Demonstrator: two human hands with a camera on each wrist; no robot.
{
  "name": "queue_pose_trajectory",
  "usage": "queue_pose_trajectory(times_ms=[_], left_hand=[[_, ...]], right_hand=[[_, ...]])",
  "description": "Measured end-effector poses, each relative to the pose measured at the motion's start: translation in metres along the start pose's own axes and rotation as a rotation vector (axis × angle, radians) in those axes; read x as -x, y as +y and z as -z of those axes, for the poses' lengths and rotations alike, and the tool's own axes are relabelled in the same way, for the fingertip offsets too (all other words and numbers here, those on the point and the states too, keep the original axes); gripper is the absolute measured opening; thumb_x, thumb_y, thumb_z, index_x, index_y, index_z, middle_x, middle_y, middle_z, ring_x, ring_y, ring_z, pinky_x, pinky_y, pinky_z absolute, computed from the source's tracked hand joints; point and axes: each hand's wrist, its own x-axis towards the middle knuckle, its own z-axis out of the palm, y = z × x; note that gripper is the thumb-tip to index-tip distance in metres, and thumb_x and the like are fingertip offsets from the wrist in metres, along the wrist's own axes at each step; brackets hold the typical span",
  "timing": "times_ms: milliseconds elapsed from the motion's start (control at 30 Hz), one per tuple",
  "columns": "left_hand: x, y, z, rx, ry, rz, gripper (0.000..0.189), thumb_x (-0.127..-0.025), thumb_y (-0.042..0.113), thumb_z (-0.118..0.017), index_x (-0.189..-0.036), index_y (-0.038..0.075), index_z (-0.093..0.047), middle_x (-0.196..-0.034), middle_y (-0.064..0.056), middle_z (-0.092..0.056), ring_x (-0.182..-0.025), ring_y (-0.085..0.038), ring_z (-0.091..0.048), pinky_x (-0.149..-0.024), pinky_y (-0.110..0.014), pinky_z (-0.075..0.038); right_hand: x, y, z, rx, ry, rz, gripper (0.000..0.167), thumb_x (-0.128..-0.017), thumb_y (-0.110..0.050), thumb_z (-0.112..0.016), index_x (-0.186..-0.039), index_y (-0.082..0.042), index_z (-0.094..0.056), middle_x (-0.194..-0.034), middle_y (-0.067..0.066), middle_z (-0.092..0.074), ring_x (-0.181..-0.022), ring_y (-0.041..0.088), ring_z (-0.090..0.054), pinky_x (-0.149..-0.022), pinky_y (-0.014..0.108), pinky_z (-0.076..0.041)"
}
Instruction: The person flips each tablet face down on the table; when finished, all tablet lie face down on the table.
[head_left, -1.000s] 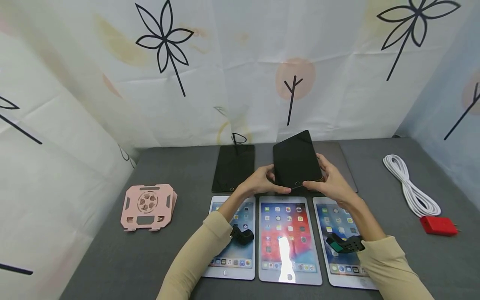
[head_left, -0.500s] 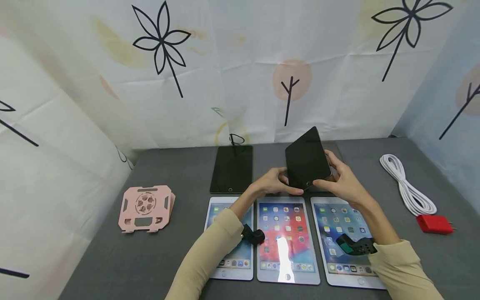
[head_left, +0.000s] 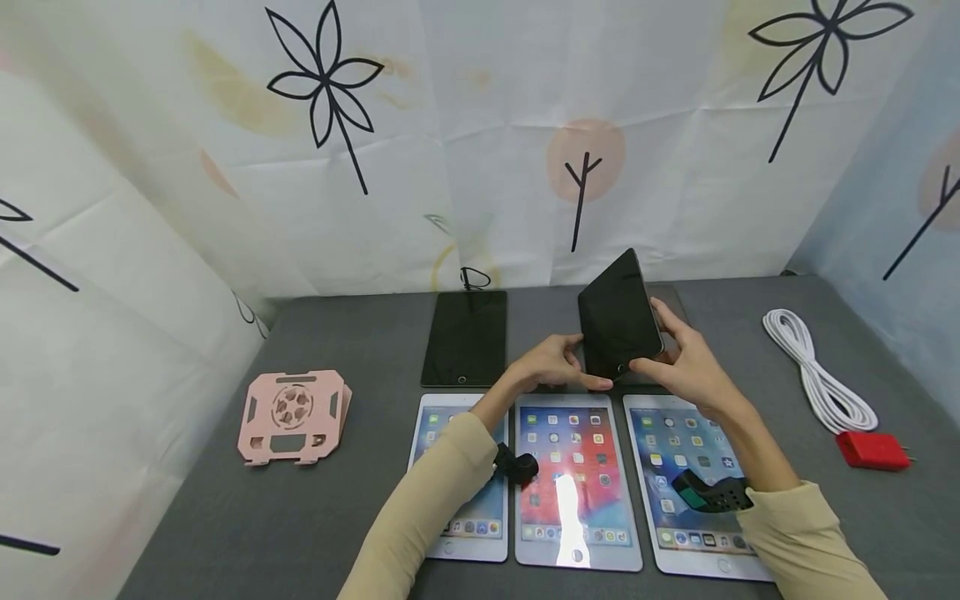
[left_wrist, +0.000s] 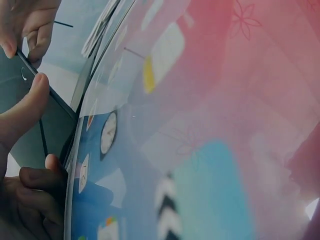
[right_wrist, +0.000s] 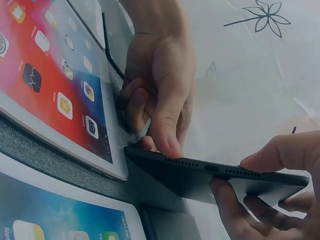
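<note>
Both hands hold a black tablet (head_left: 617, 321) tilted up on its lower edge side, above the far part of the table. My right hand (head_left: 686, 358) grips its right lower corner, thumb (right_wrist: 280, 155) on one face and fingers behind. At the lower left corner, my left hand (head_left: 551, 364) pinches with its thumb (right_wrist: 167, 130) along the bottom edge; its other fingers curl near the corner. Speaker holes and a port show on that edge in the right wrist view. Another black tablet (head_left: 465, 337) lies flat to the left.
Three lit white tablets lie in a row nearer me: left (head_left: 480, 508), middle (head_left: 536, 475), right (head_left: 667, 450). A pink stand (head_left: 292, 417) sits at left. A coiled white cable (head_left: 821, 371) and red charger (head_left: 873, 450) lie right. A thin dark grey flat piece (head_left: 671, 304) lies behind my right hand.
The held black tablet has shifted right and turned more steeply on edge, mostly in the first half second. Both hands moved right with it, keeping their hold.
</note>
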Motion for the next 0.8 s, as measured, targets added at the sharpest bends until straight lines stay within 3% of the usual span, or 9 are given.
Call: queue_pose_trajectory(times_ms=[167,333,467,800], left_hand=[[-0.003,0.002,-0.002,-0.025,-0.007,-0.005,0.1,-0.084,0.035,-0.085,-0.162,0.011,-0.028,-0.055,0.006,-0.044,-0.05,-0.007,-0.034,-0.053,-0.023,-0.031],[-0.004,0.004,-0.004,-0.046,0.002,-0.02,0.097,-0.084,0.035,-0.085,-0.162,0.013,-0.031,-0.062,0.005,-0.051,-0.055,-0.007,-0.041,-0.056,-0.022,-0.035],[-0.004,0.004,-0.005,-0.037,0.016,-0.045,0.095,-0.084,0.033,-0.085,-0.161,0.013,-0.033,-0.071,0.005,-0.056,-0.061,-0.008,-0.047,-0.06,-0.02,-0.041],[-0.002,0.004,-0.006,-0.072,0.024,-0.071,0.093,-0.086,0.034,-0.083,-0.161,0.015,-0.032,-0.073,0.006,-0.055,-0.061,-0.007,-0.047,-0.059,-0.019,-0.041]], right_hand=[[-0.004,-0.001,-0.003,0.007,-0.005,0.027,0.093,-0.093,0.002,-0.065,-0.166,-0.01,-0.008,-0.154,0.032,-0.035,-0.084,0.029,-0.069,-0.069,0.022,-0.05],[-0.008,-0.005,-0.004,0.059,0.007,0.076,0.09,-0.091,0.003,-0.066,-0.165,-0.009,-0.015,-0.14,0.028,-0.043,-0.071,0.021,-0.063,-0.064,0.024,-0.048],[-0.009,-0.011,-0.005,0.113,0.017,0.096,0.089,-0.09,0.001,-0.068,-0.164,-0.007,-0.019,-0.136,0.026,-0.044,-0.076,0.023,-0.067,-0.067,0.021,-0.052],[-0.012,-0.017,-0.008,0.168,0.015,0.082,0.09,-0.089,0.0,-0.068,-0.163,-0.003,-0.017,-0.138,0.029,-0.042,-0.085,0.029,-0.067,-0.071,0.021,-0.053]])
